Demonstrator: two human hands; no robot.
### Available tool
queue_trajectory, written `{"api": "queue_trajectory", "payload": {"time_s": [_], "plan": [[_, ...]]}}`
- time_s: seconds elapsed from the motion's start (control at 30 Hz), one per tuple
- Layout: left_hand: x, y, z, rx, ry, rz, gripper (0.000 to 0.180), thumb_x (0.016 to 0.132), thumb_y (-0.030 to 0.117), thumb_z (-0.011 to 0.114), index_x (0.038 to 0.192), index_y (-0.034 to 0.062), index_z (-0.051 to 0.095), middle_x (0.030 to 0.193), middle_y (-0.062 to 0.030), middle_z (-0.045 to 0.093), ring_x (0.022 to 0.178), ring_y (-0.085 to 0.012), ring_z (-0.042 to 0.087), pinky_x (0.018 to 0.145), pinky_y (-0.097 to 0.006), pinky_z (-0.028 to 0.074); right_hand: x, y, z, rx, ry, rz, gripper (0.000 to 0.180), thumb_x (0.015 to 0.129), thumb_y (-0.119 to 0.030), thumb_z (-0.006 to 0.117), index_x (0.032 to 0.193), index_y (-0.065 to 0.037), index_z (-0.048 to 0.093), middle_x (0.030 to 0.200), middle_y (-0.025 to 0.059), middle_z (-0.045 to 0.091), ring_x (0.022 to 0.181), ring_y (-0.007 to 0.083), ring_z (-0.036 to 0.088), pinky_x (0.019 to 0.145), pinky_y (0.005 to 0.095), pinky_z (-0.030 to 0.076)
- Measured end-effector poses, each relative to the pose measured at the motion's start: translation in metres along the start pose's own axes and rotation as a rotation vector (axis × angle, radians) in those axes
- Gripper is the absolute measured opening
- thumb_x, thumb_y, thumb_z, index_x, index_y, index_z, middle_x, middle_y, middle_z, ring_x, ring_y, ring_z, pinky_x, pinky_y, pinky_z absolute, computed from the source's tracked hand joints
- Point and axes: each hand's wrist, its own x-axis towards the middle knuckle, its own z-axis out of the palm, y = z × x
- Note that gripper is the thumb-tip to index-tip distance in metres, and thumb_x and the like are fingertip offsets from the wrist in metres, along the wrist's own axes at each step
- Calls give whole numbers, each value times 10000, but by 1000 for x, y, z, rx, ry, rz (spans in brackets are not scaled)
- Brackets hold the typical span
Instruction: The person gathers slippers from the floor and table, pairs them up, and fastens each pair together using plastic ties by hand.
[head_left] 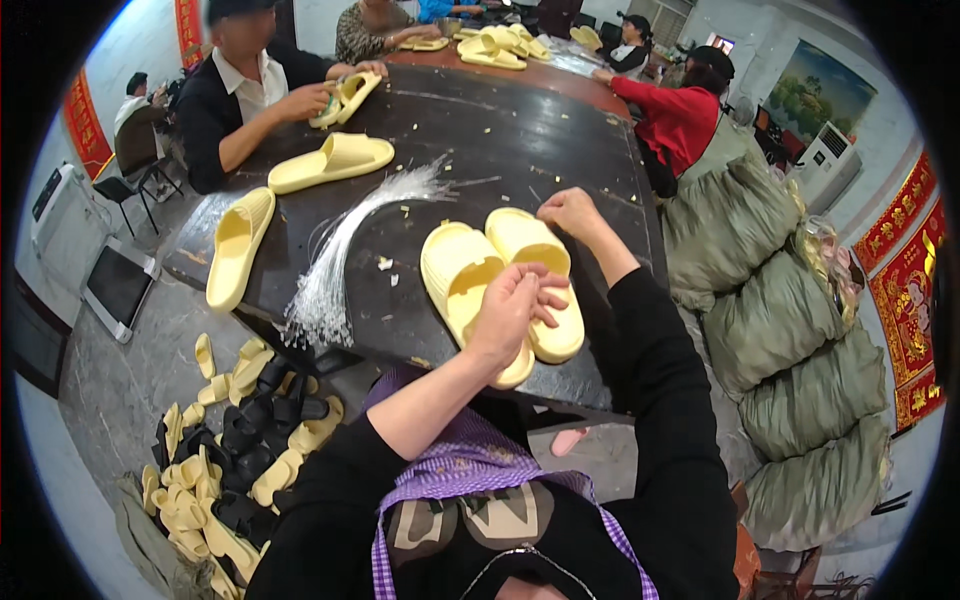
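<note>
Two pale yellow slippers [470, 270] lie side by side, soles down, on the dark table [510, 130] in front of me. My left hand [512, 308] rests over the straps where the pair meets, fingers curled and pinching there. My right hand [570, 210] touches the far tip of the right slipper [530, 245], fingers closed on its edge. A bundle of thin clear plastic ties [340, 250] lies fanned out on the table to the left of the pair.
Two more yellow slippers [335, 162] lie further left. A person in a dark jacket [240, 100] handles a slipper across the table; others work at the far end. A heap of yellow and black slippers [240, 440] covers the floor left. Stuffed green sacks [790, 330] stand right.
</note>
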Motion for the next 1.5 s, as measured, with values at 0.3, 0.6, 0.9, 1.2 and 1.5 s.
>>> {"api": "queue_trajectory", "payload": {"time_s": [0.3, 0.6, 0.9, 1.2, 1.5], "plan": [[-21, 16, -17, -415, 213, -368, 183, 940, 145, 389, 1017, -17, 427, 936, -145, 588, 630, -96, 541, 483, -179, 438, -9, -18, -3, -147, -27, -118, 163, 688, -130, 625, 761, 7, 675, 623, 103, 629, 573, 137, 583, 580, 274, 464], [-61, 28, -4, -556, 392, -547, 158, 930, 135, 406, 1003, 0, 445, 775, -48, 544, 548, -71, 461, 434, -153, 349, -51, -43, -18, -145, -134, -91, 162, 690, -109, 610, 766, 24, 662, 632, 114, 625, 584, 137, 582, 583, 271, 460], [2, 28, -52, -316, 340, -472, 79, 869, 66, 445, 857, 0, 486, 684, -53, 499, 457, -86, 398, 371, -220, 303, -49, -52, -12, 207, -310, 53, 136, 741, -92, 604, 760, 32, 657, 622, 39, 600, 560, 93, 531, 533, 236, 426], [-20, 58, -50, 319, 349, -358, 88, 866, 91, 487, 877, 4, 500, 639, -12, 473, 435, -49, 363, 333, -193, 281, -70, -73, -14, 366, -494, 32, 129, 743, -107, 623, 772, 15, 652, 627, 14, 573, 564, 85, 513, 544, 228, 423], [-43, 65, -46, 172, 244, -356, 106, 862, 91, 494, 848, -12, 513, 641, -13, 479, 426, -45, 377, 324, -182, 281, -100, -93, -1, 360, -219, -468, 101, 764, -30, 615, 856, -6, 650, 748, 40, 594, 676, 102, 563, 605, 236, 451]]}}
